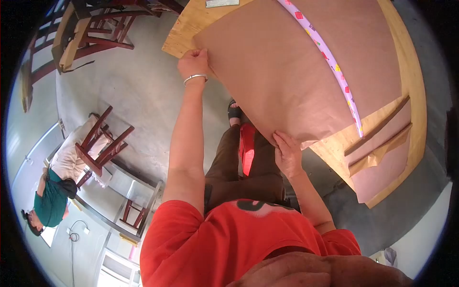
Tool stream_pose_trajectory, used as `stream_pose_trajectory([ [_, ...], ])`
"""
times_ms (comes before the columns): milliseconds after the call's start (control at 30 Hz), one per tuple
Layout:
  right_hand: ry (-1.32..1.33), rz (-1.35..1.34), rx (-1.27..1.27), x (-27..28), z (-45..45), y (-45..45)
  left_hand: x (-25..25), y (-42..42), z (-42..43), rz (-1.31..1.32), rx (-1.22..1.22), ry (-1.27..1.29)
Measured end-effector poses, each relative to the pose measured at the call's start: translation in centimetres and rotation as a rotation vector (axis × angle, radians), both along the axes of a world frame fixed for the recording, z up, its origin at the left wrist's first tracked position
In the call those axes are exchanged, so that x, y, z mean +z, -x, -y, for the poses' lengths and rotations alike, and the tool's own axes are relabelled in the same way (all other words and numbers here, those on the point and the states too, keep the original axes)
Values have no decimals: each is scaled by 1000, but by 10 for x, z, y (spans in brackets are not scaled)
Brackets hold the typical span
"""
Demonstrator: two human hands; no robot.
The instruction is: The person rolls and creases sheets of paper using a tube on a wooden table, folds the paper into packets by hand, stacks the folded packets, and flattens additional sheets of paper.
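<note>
A large sheet of brown paper (pixel 267 57) lies over the wooden table (pixel 184 28), its near edge reaching past the tabletop. My left hand (pixel 193 64), with a bangle at the wrist, is closed on the sheet's left corner. At the near right part of that edge, my right hand (pixel 288 154) pinches the paper between thumb and fingers. Across the sheet lies a long, thin lilac roll of patterned paper (pixel 330 60), away from both hands. The paper looks slightly wrinkled near my right hand.
Folded brown paper pieces (pixel 382 153) lie at the table's right end. A flat grey object (pixel 222 3) sits at the far edge. Wooden stools (pixel 103 143) and stacked wooden furniture (pixel 95 33) stand to the left. A person in a green top (pixel 51 203) is at far left.
</note>
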State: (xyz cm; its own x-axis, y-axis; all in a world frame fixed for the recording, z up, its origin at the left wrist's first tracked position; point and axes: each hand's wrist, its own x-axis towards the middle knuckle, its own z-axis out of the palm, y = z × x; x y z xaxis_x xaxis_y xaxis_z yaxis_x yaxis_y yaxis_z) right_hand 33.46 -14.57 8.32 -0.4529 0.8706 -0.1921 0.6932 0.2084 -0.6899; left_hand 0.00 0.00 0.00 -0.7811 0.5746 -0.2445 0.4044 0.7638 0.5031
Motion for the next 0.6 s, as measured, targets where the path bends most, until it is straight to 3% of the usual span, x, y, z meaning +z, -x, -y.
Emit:
stream_pose_trajectory([
  [167,-4,-16,-7,-1,-2,4,-12,10,-1,274,184,-81],
  [400,-16,4,-25,1,-3,-1,-3,3,-2,400,193,-129],
  [467,-26,-28,-15,1,-4,0,-2,4,-1,-68,-31,12],
  [600,-58,-16,-12,5,-4,-3,16,-5,15,-119,-66,71],
])
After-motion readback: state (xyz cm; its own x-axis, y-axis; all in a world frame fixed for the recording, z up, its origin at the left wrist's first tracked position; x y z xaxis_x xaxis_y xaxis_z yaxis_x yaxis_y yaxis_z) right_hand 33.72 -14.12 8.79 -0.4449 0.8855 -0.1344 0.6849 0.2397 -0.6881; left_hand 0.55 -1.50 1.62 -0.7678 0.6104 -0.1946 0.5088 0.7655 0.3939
